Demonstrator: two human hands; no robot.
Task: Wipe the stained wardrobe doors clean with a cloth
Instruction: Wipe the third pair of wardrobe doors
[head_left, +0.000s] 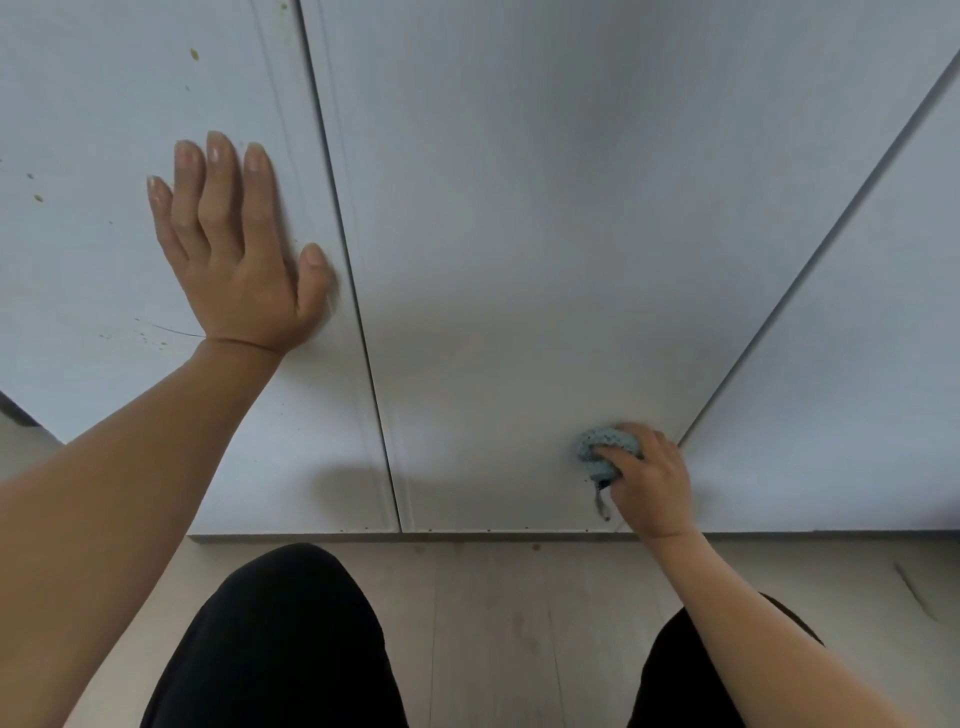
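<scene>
Closest to the camera are the person's knees in black trousers, over a pale wooden floor. On the left, the left hand lies flat against the left door. Its four fingers are straight and close together, the thumb is set apart near the door's inner edge, and it holds nothing. It looks like a brace. Yellowish-brown stains dot that door above and to the left of the hand, with more specks below the wrist. The middle door shows no marks that can be made out. Low on it, just beside the seam with the right door, the right hand curls its fingers round a bunched blue cloth and presses it to the panel, with a dark thread hanging beneath. The step in hand seems to be wiping the bottom corner of the middle door. The next move probably calls for carrying the cloth across to the spotted left door, shifting the bracing hand clear, and rubbing firmly on each speck.
</scene>
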